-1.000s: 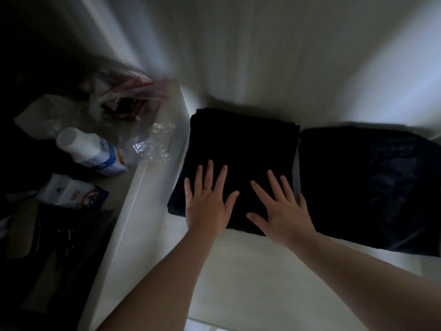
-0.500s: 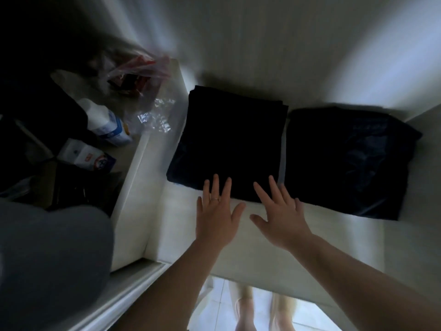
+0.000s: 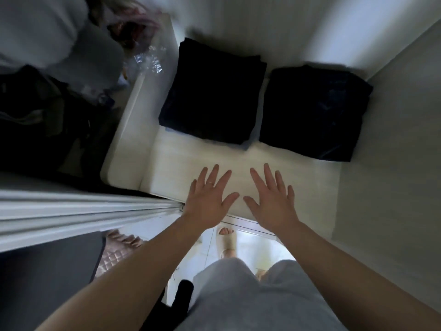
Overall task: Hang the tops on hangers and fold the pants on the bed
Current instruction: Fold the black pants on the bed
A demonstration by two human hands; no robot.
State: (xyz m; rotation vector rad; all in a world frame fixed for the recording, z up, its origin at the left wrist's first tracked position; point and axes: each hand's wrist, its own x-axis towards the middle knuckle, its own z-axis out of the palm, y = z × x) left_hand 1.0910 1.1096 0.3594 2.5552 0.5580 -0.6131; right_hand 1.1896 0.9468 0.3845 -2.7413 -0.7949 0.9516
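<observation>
Both grips hold nothing: fingers straight and spread, palms down. Left grip (image 3: 210,199) and right grip (image 3: 272,201) sit side by side over the front edge of the white wardrobe shelf (image 3: 310,187), thumbs pointing at each other and apart. Can't tell if the palms contact the shelf or float above it. Thin ring (image 3: 210,183) on a left finger.

Task items are at the back of the shelf, well ahead of my fingertips, with bare shelf between.
- Folded black garment stack (image 3: 212,91): back-left, against the white side panel (image 3: 133,130), ahead of the left grip. Pale blue fabric layer (image 3: 248,144) peeks out under its front-right corner.
- Folded dark navy garment stack (image 3: 310,111): back-right, just beside the first with a narrow gap, ahead and right of the right grip, close to the right wall (image 3: 393,139).

Can't confirm from fabric alone which stack is pants.

Rest: crinkled clear plastic bag (image 3: 150,60) left of the panel, blurred. White sliding door edge (image 3: 83,211) at left. Below are my grey fabric shorts (image 3: 238,295) and a foot in a beige slipper (image 3: 228,242) on the pale floor.
</observation>
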